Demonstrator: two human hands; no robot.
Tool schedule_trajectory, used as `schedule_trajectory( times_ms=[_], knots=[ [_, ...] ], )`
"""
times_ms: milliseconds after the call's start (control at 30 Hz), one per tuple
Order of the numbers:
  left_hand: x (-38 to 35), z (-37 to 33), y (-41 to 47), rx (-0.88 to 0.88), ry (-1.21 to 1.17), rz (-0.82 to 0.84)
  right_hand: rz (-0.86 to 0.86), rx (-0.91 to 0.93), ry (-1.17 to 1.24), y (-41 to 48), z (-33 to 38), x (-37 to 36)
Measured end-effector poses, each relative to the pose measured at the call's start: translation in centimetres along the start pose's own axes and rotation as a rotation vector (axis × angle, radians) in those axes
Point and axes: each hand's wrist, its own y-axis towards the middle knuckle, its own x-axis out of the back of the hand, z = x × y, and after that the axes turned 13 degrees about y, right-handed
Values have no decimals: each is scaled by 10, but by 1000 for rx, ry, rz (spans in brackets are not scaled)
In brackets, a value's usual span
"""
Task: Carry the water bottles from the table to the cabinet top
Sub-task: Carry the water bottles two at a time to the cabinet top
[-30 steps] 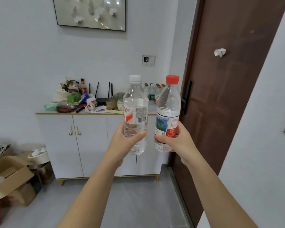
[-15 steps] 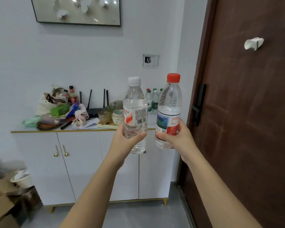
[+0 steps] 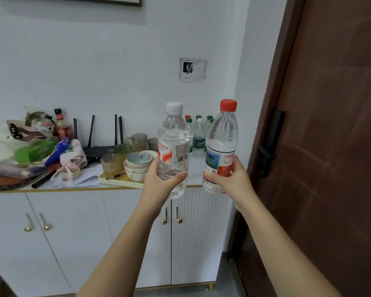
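My left hand (image 3: 159, 181) grips a clear water bottle with a white cap (image 3: 173, 144) around its lower half, held upright. My right hand (image 3: 231, 181) holds a second clear bottle with a red cap (image 3: 223, 138), also upright. Both bottles hang in the air just in front of the white cabinet top (image 3: 196, 174), near its right end. Behind them, several small water bottles (image 3: 198, 136) with green, red and white caps stand on the cabinet top against the wall.
The cabinet's left and middle hold clutter: bags and packets (image 3: 30, 144), a black router (image 3: 99, 150), glass cups and stacked bowls on a pale tray (image 3: 120, 181). A brown door (image 3: 330, 146) with a black handle stands close on the right.
The cabinet has come closer and fills more of the view. Both hands hold the same bottles as before, now raised level with the cabinet top's right end.
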Motion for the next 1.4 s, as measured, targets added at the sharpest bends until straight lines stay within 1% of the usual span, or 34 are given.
schedule_trajectory(
  times_ms=[200,333,433,567,733,900,1000,1100,1233,1400],
  knots=[
    [-33,70,91,45,13,7,-55,-58,-84,101,-74,-6],
    [-55,112,161,64,38,91,-120,-107,-150,171,-119,-13],
    [-73,142,212,102,72,114,-157,-149,-184,214,-143,-16],
    [-98,177,255,191,108,160,-183,-232,-236,247,-178,-15],
    [-122,207,281,243,116,173,-186,-285,-267,274,-210,-12],
    [-131,225,310,211,161,178,-147,-274,-293,305,-226,-13],
    [-133,236,330,135,290,184,-144,-224,-377,322,-239,-13],
    [-135,245,340,105,392,178,-149,-194,-433,328,-245,-8],
    [-138,247,346,172,365,77,-156,-121,-512,333,-245,-6],
    [-146,249,358,171,365,68,-103,-70,-665,348,-253,-8]
  ],
)
